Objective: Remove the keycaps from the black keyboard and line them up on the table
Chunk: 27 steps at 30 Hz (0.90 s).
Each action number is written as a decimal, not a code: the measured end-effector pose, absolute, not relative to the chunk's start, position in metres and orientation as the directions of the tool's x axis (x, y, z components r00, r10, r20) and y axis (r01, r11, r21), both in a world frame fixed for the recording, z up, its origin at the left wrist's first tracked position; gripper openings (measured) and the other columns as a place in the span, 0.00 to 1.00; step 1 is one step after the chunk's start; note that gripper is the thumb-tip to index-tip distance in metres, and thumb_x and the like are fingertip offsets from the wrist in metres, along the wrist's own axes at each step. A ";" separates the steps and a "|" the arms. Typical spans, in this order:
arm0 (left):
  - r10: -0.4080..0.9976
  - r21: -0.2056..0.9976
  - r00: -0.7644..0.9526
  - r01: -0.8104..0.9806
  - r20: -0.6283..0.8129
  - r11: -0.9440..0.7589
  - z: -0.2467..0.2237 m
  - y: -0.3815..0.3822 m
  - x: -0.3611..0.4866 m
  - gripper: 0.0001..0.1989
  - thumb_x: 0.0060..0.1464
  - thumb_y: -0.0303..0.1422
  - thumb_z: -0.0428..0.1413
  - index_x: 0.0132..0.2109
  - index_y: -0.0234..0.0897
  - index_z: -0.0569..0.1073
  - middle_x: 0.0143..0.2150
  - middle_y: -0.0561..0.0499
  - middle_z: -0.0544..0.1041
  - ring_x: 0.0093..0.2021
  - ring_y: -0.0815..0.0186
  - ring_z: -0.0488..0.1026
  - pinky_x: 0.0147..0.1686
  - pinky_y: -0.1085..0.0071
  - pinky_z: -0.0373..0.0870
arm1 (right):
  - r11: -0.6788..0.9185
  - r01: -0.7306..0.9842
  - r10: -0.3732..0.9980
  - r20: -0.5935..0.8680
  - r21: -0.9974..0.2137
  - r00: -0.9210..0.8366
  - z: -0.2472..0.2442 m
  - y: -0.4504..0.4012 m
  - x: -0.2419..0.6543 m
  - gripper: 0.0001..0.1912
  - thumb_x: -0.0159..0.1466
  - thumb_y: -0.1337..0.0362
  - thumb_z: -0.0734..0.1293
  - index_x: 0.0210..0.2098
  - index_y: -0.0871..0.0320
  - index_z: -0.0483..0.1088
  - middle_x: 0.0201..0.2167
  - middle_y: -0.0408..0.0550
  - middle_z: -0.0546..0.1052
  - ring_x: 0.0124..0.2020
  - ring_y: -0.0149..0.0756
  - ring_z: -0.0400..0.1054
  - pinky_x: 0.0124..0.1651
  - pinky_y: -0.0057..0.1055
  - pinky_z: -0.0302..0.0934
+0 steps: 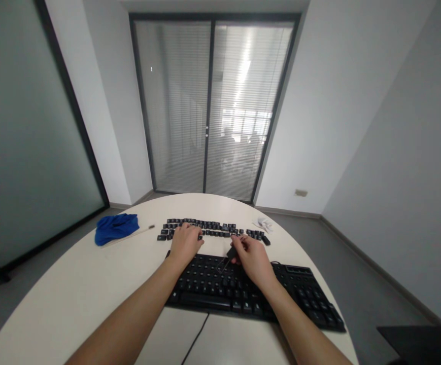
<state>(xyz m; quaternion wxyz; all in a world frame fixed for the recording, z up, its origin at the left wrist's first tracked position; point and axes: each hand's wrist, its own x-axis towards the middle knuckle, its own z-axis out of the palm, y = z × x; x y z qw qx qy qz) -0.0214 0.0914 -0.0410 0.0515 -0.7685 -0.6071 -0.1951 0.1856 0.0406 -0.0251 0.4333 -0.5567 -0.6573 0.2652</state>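
Observation:
A black keyboard lies across the table in front of me. Many of its keys in the left part are bare of caps, while the space bar and the right-hand keys keep theirs. Beyond it, loose black keycaps are laid out in rows. My left hand reaches over these rows, with its thumb and fingers closed on a small dark keycap. In my right hand is a keycap puller with a dark handle, its wire loops pointing down-left over the keyboard.
A blue cloth lies at the table's left, beside a thin brush. Crumpled white tissue sits at the back right. The keyboard's cable runs toward me over the rounded white table. A dark flat object is at lower right.

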 end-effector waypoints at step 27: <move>0.729 0.310 0.612 0.660 0.307 -0.684 -0.022 0.059 -0.012 0.09 0.59 0.31 0.50 0.40 0.39 0.76 0.36 0.50 0.78 0.38 0.62 0.73 0.40 0.69 0.66 | 0.477 0.506 0.870 0.302 -0.719 -0.391 -0.005 0.025 0.194 0.18 0.71 0.54 0.55 0.32 0.56 0.67 0.26 0.42 0.73 0.22 0.31 0.71 0.31 0.27 0.63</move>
